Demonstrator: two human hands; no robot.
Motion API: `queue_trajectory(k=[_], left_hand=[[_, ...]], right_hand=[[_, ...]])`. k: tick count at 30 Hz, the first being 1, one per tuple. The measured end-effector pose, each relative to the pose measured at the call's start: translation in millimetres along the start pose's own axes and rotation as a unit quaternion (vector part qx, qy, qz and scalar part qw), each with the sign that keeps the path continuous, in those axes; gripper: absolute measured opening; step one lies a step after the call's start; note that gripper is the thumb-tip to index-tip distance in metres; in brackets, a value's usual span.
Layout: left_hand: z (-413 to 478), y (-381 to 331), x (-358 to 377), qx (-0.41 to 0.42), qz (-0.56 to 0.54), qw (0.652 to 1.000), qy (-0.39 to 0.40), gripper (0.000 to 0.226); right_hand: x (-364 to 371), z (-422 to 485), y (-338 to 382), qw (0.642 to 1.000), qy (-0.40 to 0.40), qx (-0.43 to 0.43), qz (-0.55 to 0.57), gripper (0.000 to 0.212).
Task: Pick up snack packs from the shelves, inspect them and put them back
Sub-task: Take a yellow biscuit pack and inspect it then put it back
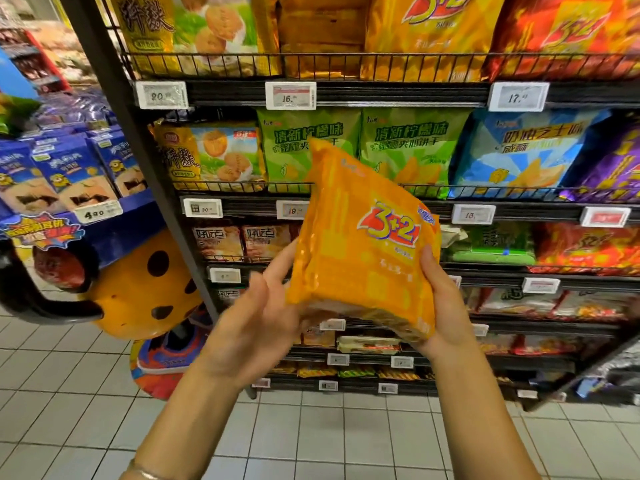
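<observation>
A large orange snack pack with a red "3+2" logo is held up in front of the shelves, tilted with its top leaning left. My left hand supports its lower left edge, fingers stretched up along the side. My right hand grips its lower right corner from behind, thumb on the front face. More orange "3+2" packs stand on the top shelf.
Wire shelves with price tags hold green packs, a blue pack and yellow biscuit packs. At left stand a blue display of boxed snacks and a yellow spotted ride-on toy. White tiled floor lies below.
</observation>
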State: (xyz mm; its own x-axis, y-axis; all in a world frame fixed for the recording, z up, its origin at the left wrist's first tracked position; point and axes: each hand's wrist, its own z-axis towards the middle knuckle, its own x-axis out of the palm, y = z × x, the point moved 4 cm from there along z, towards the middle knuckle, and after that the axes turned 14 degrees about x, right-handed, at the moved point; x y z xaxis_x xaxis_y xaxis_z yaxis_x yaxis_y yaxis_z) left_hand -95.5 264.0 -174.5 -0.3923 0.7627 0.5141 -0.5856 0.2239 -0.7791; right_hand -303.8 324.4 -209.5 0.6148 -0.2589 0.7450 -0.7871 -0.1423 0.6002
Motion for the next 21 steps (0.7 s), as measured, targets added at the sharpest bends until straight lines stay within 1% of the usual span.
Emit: queue_trajectory(k=[1,2,4,6,8,9,10,12,13,15,16,17,18,19,21], left_hand=[[0.3,5.8,5.8,0.012,0.032,0.999,0.004,0.115],[1.5,12.1,10.1,0.020,0.081,0.996,-0.013,0.118],[5.2,22.4,16.9,0.032,0.166,0.984,-0.059,0.106],[7.9,25.2,20.8,0.057,0.179,0.977,-0.103,0.097],[9.9,23.9,16.6,0.094,0.156,0.971,-0.155,0.087],[10.6,20.9,15.5,0.114,0.153,0.967,-0.168,0.080],[10.8,17.3,15.0,0.133,0.161,0.962,-0.173,0.075],[10.9,12.1,14.2,0.159,0.200,0.948,-0.188,0.073],[10.8,9.8,15.3,0.170,0.221,0.940,-0.196,0.072],[11.1,7.6,20.4,0.200,0.266,0.921,-0.201,0.067],[11.1,8.6,23.5,0.212,0.288,0.912,-0.201,0.068],[11.5,10.5,26.7,0.220,0.303,0.905,-0.202,0.070],[11.8,13.9,29.2,0.223,0.313,0.902,-0.198,0.071],[12.1,17.9,31.7,0.224,0.328,0.899,-0.183,0.071],[13.0,22.7,38.4,0.209,0.380,0.892,-0.129,0.073]], right_hand=[[2.1,1.8,-3.6,0.999,0.016,-0.010,0.027,0.066],[7.4,3.2,-7.7,0.998,0.036,-0.018,0.040,0.077],[17.3,6.2,-15.4,0.997,0.065,-0.021,0.025,0.089],[21.3,7.6,-17.5,0.998,0.055,-0.026,-0.009,0.092],[22.0,6.6,-14.7,0.997,0.020,-0.036,-0.059,0.083],[21.8,5.2,-12.3,0.994,-0.002,-0.044,-0.097,0.081],[21.6,3.6,-9.2,0.988,-0.028,-0.060,-0.139,0.080],[21.0,0.3,-3.2,0.964,-0.095,-0.114,-0.221,0.081],[21.1,-2.4,-1.6,0.947,-0.135,-0.143,-0.255,0.086],[26.3,-6.6,-3.5,0.919,-0.180,-0.181,-0.301,0.108],[30.3,-8.5,-6.0,0.908,-0.188,-0.197,-0.319,0.118],[35.9,-10.5,-8.0,0.899,-0.187,-0.215,-0.333,0.121],[41.3,-10.9,-10.0,0.897,-0.172,-0.226,-0.338,0.119],[47.3,-10.4,-11.8,0.907,-0.144,-0.221,-0.328,0.114],[56.0,-7.5,-11.8,0.942,-0.089,-0.190,-0.260,0.102]])
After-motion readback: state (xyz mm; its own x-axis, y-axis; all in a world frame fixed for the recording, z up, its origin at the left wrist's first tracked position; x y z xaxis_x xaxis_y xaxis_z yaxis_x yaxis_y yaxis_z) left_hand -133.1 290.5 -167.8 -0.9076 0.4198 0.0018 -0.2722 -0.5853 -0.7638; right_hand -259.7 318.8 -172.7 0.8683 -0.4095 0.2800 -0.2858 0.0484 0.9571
